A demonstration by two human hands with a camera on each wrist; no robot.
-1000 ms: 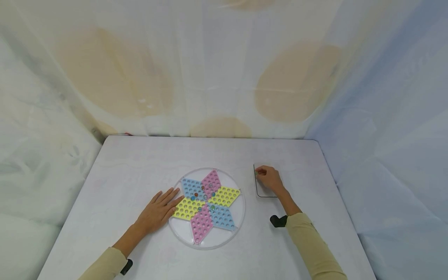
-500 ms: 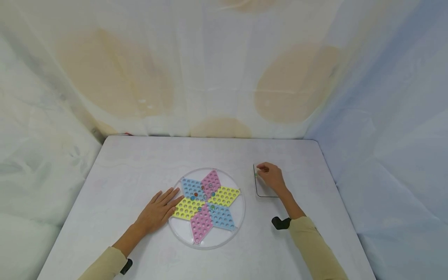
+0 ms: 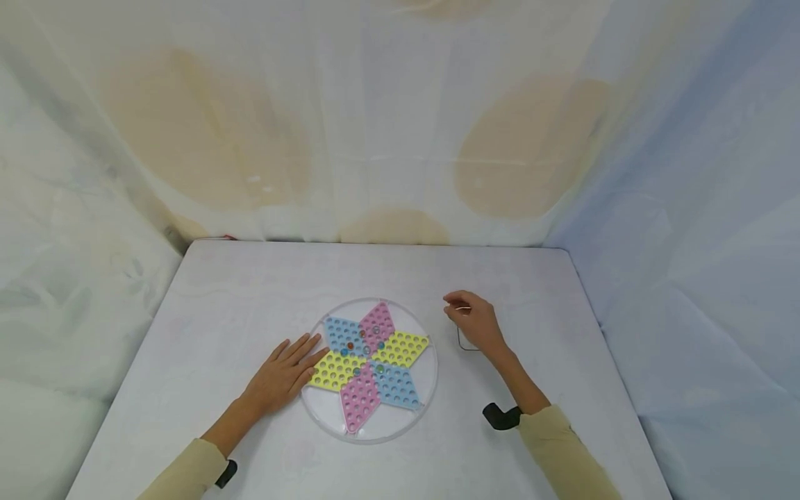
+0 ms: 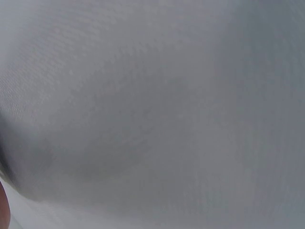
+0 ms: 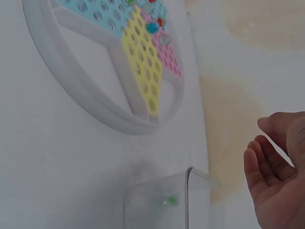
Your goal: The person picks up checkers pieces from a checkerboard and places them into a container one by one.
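My left hand (image 3: 277,380) lies flat on the table, fingers spread, their tips over the left edge of a round Chinese checkers board (image 3: 409,406). Several glass marbles (image 3: 351,346) sit in holes near the star's middle. To the right, my right hand (image 3: 478,324) hovers over a clear open-topped box (image 3: 461,344), mostly covering it in the head view. In the right wrist view that hand (image 5: 276,169) has thumb and loosely bent fingers apart, nothing visible between them. A green marble (image 5: 170,201) shows through the wall of the clear box (image 5: 147,202).
The pale table (image 3: 250,292) ends at a back edge below a hanging curtain (image 3: 400,139). Cloth walls stand at both sides. A black wrist device (image 3: 502,417) sticks out from the right sleeve. The left wrist view is mostly a blurred pale surface (image 4: 152,119).
My right hand has come up from the box's left wall, where a green thing was by its fingertips, and its fingers have parted. The left hand and board stay put.
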